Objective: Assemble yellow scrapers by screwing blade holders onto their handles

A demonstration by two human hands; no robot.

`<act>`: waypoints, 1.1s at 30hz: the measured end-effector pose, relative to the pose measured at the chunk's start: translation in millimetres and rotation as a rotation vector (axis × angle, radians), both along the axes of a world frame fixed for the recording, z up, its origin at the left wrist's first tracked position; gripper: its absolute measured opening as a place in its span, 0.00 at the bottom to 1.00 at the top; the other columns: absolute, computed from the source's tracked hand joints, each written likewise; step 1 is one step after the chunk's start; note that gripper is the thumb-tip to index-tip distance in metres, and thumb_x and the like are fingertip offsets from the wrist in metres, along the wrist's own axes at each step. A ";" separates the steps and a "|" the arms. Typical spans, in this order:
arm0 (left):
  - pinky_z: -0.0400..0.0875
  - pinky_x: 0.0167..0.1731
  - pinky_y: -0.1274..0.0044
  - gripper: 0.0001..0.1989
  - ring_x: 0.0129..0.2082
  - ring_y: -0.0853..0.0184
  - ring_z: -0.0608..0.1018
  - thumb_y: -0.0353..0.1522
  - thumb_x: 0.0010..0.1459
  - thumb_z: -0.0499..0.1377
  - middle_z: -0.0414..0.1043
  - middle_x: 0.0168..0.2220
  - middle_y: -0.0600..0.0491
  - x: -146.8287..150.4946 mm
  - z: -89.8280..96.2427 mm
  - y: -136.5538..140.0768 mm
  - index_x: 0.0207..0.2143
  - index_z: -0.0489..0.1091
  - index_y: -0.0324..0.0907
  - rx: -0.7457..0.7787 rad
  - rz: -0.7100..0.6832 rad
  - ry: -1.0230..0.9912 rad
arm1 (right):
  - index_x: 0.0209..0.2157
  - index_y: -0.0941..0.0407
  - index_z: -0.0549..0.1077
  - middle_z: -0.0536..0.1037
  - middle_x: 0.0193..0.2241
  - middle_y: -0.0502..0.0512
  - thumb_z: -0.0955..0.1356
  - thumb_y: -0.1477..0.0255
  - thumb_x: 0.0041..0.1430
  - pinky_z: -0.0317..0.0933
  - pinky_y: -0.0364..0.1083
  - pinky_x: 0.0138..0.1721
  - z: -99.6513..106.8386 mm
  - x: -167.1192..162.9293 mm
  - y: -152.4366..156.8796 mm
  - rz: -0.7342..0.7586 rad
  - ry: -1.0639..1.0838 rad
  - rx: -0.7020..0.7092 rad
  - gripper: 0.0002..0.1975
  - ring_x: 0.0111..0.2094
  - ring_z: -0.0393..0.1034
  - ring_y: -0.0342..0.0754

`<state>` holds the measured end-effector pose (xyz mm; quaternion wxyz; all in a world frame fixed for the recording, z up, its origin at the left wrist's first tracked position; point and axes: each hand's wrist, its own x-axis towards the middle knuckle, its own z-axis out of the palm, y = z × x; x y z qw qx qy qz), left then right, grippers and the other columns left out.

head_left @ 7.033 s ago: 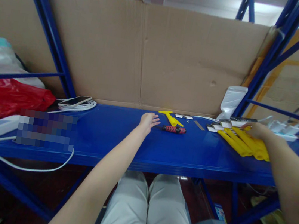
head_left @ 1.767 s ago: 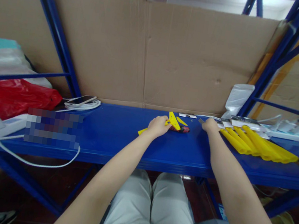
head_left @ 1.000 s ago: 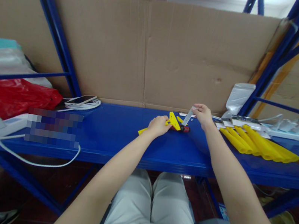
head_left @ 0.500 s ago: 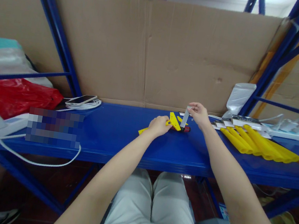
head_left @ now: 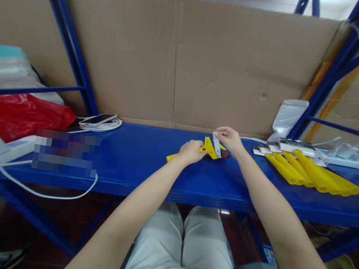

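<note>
My left hand (head_left: 192,151) is closed around a long yellow-and-red object, pressed low against the blue tabletop. One yellow end sticks out on the left, and a flat, angled yellow piece (head_left: 210,149) shows on the right. A dark red part (head_left: 224,154) of it lies beyond that piece; its kind I cannot make out. My right hand (head_left: 229,138) pinches the top of a pale grey flat strip (head_left: 217,146) between thumb and fingertips. The strip leans with its lower end down at the yellow piece, overlapping it in view. My left fingers hide the object's middle.
Several rolled yellow sheets (head_left: 306,170) lie right on the blue table (head_left: 134,159), beside dark-and-white packets (head_left: 295,146) and a white power strip (head_left: 346,160). To the left are a phone (head_left: 100,119), coiled white cable and a red bag (head_left: 22,114). Cardboard (head_left: 177,61) stands behind.
My right hand has moved left and slightly down with the grey strip. The strip now tilts the other way, its top toward the left, closer to the yellow piece. My left hand stays in place.
</note>
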<state>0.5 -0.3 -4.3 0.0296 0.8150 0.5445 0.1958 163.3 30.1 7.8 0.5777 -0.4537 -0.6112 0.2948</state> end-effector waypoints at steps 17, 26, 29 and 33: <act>0.67 0.42 0.74 0.15 0.45 0.60 0.75 0.39 0.55 0.57 0.74 0.44 0.48 1.5 1.4 -3.4 0.43 0.72 0.44 0.020 -0.071 -0.043 | 0.26 0.55 0.63 0.66 0.15 0.44 0.70 0.74 0.49 0.57 0.39 0.18 2.9 -1.1 -5.6 -0.060 -0.083 -0.084 0.10 0.15 0.59 0.38; 0.67 0.43 0.74 0.15 0.45 0.61 0.75 0.38 0.56 0.56 0.74 0.44 0.49 2.3 3.9 -6.0 0.44 0.71 0.44 0.050 -0.116 -0.066 | 0.27 0.57 0.67 0.68 0.17 0.46 0.69 0.78 0.49 0.57 0.37 0.18 3.0 -0.2 -8.1 -0.056 -0.144 -0.097 0.06 0.16 0.59 0.37; 0.67 0.43 0.75 0.14 0.45 0.62 0.75 0.38 0.56 0.56 0.74 0.44 0.49 2.4 3.7 -4.8 0.44 0.71 0.44 0.048 -0.109 -0.065 | 0.27 0.57 0.68 0.70 0.20 0.48 0.69 0.78 0.48 0.58 0.38 0.19 2.7 0.0 -8.2 -0.069 -0.168 -0.088 0.05 0.18 0.61 0.37; 0.67 0.43 0.75 0.14 0.45 0.62 0.75 0.38 0.57 0.56 0.74 0.44 0.49 2.9 2.9 -3.7 0.44 0.71 0.44 0.046 -0.100 -0.058 | 0.27 0.57 0.68 0.71 0.22 0.49 0.70 0.76 0.47 0.59 0.38 0.20 -0.4 0.7 -6.0 -0.054 -0.205 -0.043 0.06 0.20 0.62 0.38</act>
